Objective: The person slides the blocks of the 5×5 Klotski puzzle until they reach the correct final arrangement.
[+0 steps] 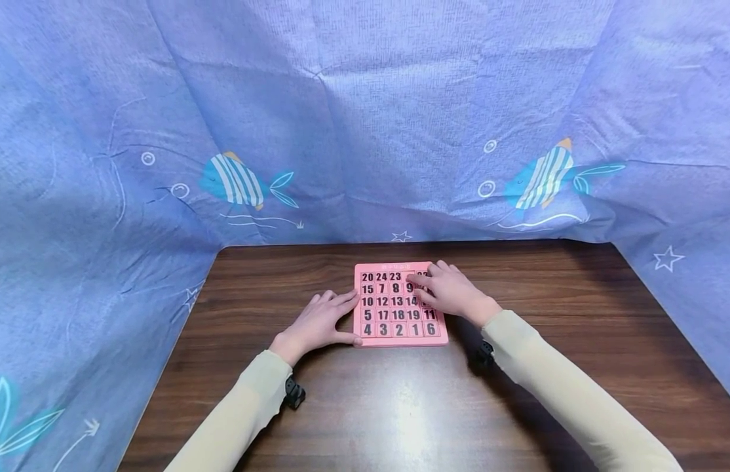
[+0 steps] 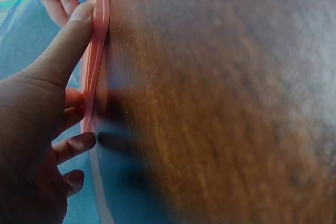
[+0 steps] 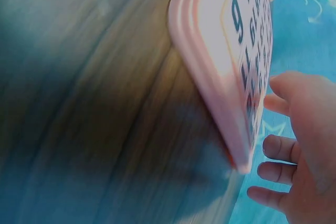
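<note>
A pink sliding number puzzle (image 1: 398,333) lies flat on the table, its square tiles printed with black numbers. At its left side, my left hand (image 1: 319,321) touches the board with the thumb at the near left corner and the fingertips along the edge. In the left wrist view that thumb (image 2: 73,38) lies against the puzzle's pink side (image 2: 97,51). Over the far right part of the puzzle, my right hand (image 1: 453,292) reaches with its fingertips at the tiles near the 9, hiding several numbers. The right wrist view shows the fingers (image 3: 281,148) loosely bent beside the board.
A dark brown wooden table (image 1: 270,275) extends around the puzzle, with glare on its near middle. Blue cloth (image 1: 365,131) printed with fish hangs behind and beside the table. Black wrist devices (image 1: 294,393) sit under both cuffs.
</note>
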`<state>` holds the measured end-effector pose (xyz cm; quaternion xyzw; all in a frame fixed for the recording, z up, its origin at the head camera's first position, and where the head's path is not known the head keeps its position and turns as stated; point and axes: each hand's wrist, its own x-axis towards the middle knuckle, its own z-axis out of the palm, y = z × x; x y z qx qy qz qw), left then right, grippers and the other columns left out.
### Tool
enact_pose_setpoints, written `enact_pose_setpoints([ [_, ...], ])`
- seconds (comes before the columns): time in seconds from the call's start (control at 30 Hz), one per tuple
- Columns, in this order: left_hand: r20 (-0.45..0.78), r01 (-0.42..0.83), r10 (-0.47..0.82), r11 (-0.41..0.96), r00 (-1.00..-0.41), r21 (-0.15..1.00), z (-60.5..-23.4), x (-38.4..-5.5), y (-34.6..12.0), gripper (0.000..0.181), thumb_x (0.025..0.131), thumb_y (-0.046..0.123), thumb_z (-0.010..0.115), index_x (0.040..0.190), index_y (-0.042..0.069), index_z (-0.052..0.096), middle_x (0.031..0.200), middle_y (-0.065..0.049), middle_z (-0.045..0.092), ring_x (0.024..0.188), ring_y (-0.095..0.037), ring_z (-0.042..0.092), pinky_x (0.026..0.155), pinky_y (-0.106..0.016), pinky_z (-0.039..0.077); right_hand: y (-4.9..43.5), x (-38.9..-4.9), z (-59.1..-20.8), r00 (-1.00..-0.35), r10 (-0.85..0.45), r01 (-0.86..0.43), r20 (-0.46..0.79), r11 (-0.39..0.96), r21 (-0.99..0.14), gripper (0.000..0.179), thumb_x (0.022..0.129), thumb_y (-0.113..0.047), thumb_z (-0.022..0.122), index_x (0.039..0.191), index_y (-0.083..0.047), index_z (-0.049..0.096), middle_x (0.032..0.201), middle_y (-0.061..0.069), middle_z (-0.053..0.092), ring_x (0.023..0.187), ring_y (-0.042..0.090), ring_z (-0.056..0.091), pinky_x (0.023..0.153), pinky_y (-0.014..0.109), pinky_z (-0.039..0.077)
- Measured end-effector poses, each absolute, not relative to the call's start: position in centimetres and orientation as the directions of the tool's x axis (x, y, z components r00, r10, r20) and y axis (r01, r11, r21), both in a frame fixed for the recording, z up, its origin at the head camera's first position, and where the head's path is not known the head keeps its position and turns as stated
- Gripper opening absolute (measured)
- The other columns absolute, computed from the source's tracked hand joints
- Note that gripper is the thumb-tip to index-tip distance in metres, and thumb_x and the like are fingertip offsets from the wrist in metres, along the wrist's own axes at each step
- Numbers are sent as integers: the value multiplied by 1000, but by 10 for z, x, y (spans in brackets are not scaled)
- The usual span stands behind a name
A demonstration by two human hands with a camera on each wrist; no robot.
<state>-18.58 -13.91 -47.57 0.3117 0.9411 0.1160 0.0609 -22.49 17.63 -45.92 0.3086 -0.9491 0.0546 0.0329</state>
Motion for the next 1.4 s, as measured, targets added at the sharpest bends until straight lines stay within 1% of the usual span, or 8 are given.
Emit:
enact_pose_setpoints([
  [0.13,-34,579,605,775,-795,255,-476,-186,-138,96,71,77,54,147,23,32,150,6,33,102,-13,39,84,-33,31,164,-225,-459,-791,-605,-611,89,790,-58,43,92,-39,53,133,-24,56,86,5,51,85,25,43,76,44,36],
  [0.33,-25,583,609,769,-792,261,-475,-186,-138,95,71,76,55,147,22,33,150,5,33,103,-13,39,84,-34,31,159,-224,-456,-805,-590,-593,55,804,-55,44,93,-41,52,134,-26,54,91,7,54,94,28,45,82,46,37],
  [0.57,-13,588,611,767,-791,256,-473,-186,-139,95,71,75,56,146,21,34,150,5,34,103,-13,39,82,-33,31,173,-225,-457,-823,-566,-567,46,822,-54,43,93,-41,51,134,-29,54,89,6,52,84,25,42,78,44,35],
  [0.83,-16,589,612,768,-791,251,-472,-187,-139,95,71,75,56,147,21,34,150,4,34,107,-14,40,85,-34,31,185,-227,-459,-832,-554,-555,38,829,-70,41,93,-42,52,133,-32,55,92,5,53,83,24,41,79,44,36],
  [1.0,-26,583,608,772,-793,255,-473,-187,-139,95,71,75,55,147,22,33,150,5,34,106,-14,39,85,-34,31,182,-226,-456,-828,-559,-561,49,823,-90,40,92,-39,54,130,-27,58,87,4,50,80,23,40,75,42,35],
  [1.17,-27,583,608,772,-794,252,-474,-185,-138,95,71,77,54,146,22,34,150,5,34,104,-13,39,83,-33,31,169,-225,-454,-806,-586,-592,84,802,-82,39,92,-37,56,127,-21,61,85,4,49,81,23,42,72,41,36],
  [1.27,-25,586,611,769,-791,256,-475,-185,-138,95,71,76,54,146,22,34,150,5,34,104,-13,39,83,-33,30,159,-224,-454,-792,-605,-610,79,789,-73,40,92,-37,55,129,-21,60,86,5,50,86,25,44,77,42,37],
  [1.4,-22,589,614,766,-789,257,-475,-184,-139,95,71,75,56,146,21,34,150,4,33,105,-14,40,85,-34,30,146,-223,-453,-776,-628,-631,63,774,-55,42,93,-36,53,132,-22,57,90,6,52,92,27,46,88,47,36],
])
